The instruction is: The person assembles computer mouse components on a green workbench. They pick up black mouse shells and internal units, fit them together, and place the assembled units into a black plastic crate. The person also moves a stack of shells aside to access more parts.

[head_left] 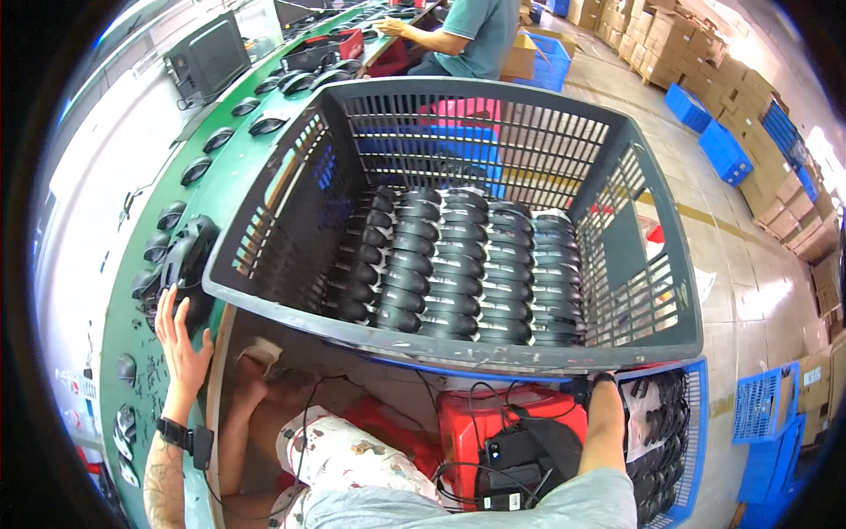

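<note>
My left hand is open over the edge of the green table. Its fingers are stretched toward a cluster of dark, rounded plastic pieces; whether the fingertips touch them I cannot tell. A large black slatted crate sits in front of me, holding several rows of glossy black curved pieces. My right forearm reaches up to the crate's front right underside. Of my right hand only a little shows beneath the rim, and its fingers are hidden.
Below the crate stand a red stool-like box with cables and a blue crate of bagged black parts. More black pieces lie along the table beside a dark monitor. A co-worker sits beyond. Cardboard boxes line the right.
</note>
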A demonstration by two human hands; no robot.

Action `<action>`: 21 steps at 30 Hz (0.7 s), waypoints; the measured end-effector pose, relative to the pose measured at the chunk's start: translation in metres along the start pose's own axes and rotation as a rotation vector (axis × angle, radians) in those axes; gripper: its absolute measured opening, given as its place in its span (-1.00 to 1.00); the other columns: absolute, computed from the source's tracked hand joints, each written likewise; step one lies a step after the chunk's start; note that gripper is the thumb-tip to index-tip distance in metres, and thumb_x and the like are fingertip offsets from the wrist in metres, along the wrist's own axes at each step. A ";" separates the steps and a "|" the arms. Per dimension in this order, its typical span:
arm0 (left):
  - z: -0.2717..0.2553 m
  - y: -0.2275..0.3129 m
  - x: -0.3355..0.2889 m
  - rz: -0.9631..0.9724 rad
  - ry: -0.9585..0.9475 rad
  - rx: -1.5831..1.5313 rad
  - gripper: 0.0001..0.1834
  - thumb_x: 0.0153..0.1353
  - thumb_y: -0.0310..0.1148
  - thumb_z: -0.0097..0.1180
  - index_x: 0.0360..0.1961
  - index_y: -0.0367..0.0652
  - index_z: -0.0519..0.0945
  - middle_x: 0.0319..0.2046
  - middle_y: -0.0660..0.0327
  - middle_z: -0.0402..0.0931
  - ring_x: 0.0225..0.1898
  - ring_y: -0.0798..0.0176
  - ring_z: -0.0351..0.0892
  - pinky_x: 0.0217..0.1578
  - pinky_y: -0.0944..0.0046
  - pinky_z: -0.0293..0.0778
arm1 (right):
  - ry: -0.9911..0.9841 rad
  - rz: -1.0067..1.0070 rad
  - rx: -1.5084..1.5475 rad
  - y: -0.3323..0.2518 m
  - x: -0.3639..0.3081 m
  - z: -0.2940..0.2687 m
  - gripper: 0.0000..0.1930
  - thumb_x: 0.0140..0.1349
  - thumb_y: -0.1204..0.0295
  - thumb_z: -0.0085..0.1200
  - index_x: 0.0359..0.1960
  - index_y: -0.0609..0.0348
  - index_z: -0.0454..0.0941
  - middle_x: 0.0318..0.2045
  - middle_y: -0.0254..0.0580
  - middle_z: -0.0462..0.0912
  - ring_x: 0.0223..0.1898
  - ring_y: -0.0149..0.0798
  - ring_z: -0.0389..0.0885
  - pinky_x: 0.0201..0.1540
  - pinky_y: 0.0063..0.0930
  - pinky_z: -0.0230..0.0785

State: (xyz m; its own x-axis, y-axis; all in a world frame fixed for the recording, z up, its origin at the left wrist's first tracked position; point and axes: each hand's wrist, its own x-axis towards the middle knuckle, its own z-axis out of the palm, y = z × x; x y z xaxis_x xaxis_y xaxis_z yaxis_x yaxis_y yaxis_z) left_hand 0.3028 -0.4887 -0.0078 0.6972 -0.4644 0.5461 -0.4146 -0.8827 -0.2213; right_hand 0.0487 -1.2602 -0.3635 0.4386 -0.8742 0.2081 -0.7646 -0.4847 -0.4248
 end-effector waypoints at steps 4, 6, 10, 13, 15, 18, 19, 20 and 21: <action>-0.003 0.004 0.006 0.014 0.014 -0.028 -0.25 -0.16 -0.56 0.19 0.16 -0.21 0.25 0.27 -0.08 0.12 0.31 -0.18 0.07 0.27 -0.10 -0.04 | 0.117 -0.036 0.059 0.038 0.016 -0.053 -0.72 0.06 0.63 -0.04 -0.14 0.30 0.51 -0.27 -0.05 0.59 -0.24 -0.12 0.55 -0.13 -0.33 0.41; -0.006 -0.002 -0.006 0.005 0.022 -0.037 -0.26 -0.16 -0.55 0.20 0.15 -0.21 0.26 0.27 -0.08 0.12 0.31 -0.17 0.08 0.27 -0.10 -0.04 | 0.303 -0.140 0.121 0.040 0.035 -0.104 -0.72 0.06 0.65 -0.04 -0.15 0.30 0.51 -0.28 -0.06 0.60 -0.25 -0.14 0.55 -0.14 -0.34 0.41; -0.008 -0.001 -0.008 -0.010 -0.004 -0.077 -0.30 -0.15 -0.52 0.22 0.12 -0.22 0.29 0.25 -0.08 0.14 0.29 -0.18 0.10 0.25 -0.11 0.02 | 1.026 -0.239 0.362 -0.010 0.031 -0.274 -0.65 0.00 0.76 -0.16 -0.17 0.29 0.52 -0.29 -0.08 0.59 -0.26 -0.24 0.56 -0.16 -0.44 0.43; -0.002 -0.003 -0.003 0.024 0.017 -0.147 -0.33 -0.15 -0.53 0.21 0.10 -0.20 0.32 0.23 -0.08 0.18 0.28 -0.17 0.13 0.24 -0.09 0.05 | 0.895 -0.383 0.528 -0.165 -0.018 -0.375 -0.67 0.03 0.80 -0.21 -0.19 0.32 0.50 -0.27 -0.08 0.58 -0.32 -0.29 0.52 -0.14 -0.46 0.39; 0.000 -0.003 -0.001 0.017 0.005 -0.189 -0.34 -0.14 -0.52 0.21 0.08 -0.21 0.32 0.24 -0.11 0.16 0.28 -0.19 0.11 0.24 -0.13 0.04 | 0.488 -0.590 0.491 -0.286 -0.047 -0.396 -0.75 0.02 0.78 -0.20 -0.30 0.31 0.47 -0.28 -0.13 0.54 -0.35 -0.31 0.49 -0.13 -0.48 0.36; -0.011 -0.009 -0.012 -0.001 -0.005 -0.163 -0.35 -0.15 -0.51 0.21 0.08 -0.19 0.34 0.24 -0.09 0.16 0.28 -0.19 0.11 0.23 -0.13 0.06 | -0.263 -1.098 0.269 -0.471 -0.058 -0.354 -0.86 -0.02 0.69 -0.19 -0.40 0.33 0.40 -0.44 -0.10 0.47 -0.35 -0.18 0.47 -0.16 -0.49 0.32; -0.011 -0.013 -0.014 -0.015 -0.005 -0.168 -0.35 -0.16 -0.51 0.21 0.08 -0.19 0.34 0.24 -0.09 0.16 0.27 -0.19 0.12 0.22 -0.13 0.06 | -0.583 -1.187 0.151 -0.534 -0.056 -0.336 -0.90 0.01 0.64 -0.12 -0.42 0.35 0.43 -0.43 -0.04 0.52 -0.32 -0.09 0.51 -0.18 -0.41 0.34; -0.007 -0.016 -0.013 0.011 0.008 -0.174 -0.36 -0.14 -0.46 0.22 0.07 -0.17 0.36 0.25 -0.08 0.15 0.27 -0.18 0.12 0.21 -0.15 0.07 | -0.436 -1.454 0.072 -0.559 -0.035 -0.288 -0.91 0.02 0.59 -0.06 -0.43 0.33 0.47 -0.38 0.00 0.58 -0.30 -0.05 0.56 -0.22 -0.31 0.38; -0.007 -0.017 -0.013 0.023 -0.019 -0.140 -0.36 -0.13 -0.40 0.23 0.08 -0.16 0.37 0.25 -0.07 0.14 0.27 -0.17 0.12 0.21 -0.17 0.06 | -0.737 -1.387 -0.100 -0.611 -0.029 -0.249 -0.83 -0.03 0.54 0.03 -0.35 0.27 0.53 -0.35 0.00 0.61 -0.29 -0.06 0.59 -0.23 -0.25 0.42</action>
State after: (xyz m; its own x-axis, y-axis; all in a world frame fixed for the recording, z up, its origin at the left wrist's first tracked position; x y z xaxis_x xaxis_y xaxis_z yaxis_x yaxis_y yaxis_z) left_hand 0.2964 -0.4672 -0.0055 0.6966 -0.4869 0.5269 -0.5072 -0.8537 -0.1183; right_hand 0.3861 -0.9456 0.1093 0.8990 0.4265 -0.0999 0.3997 -0.8920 -0.2113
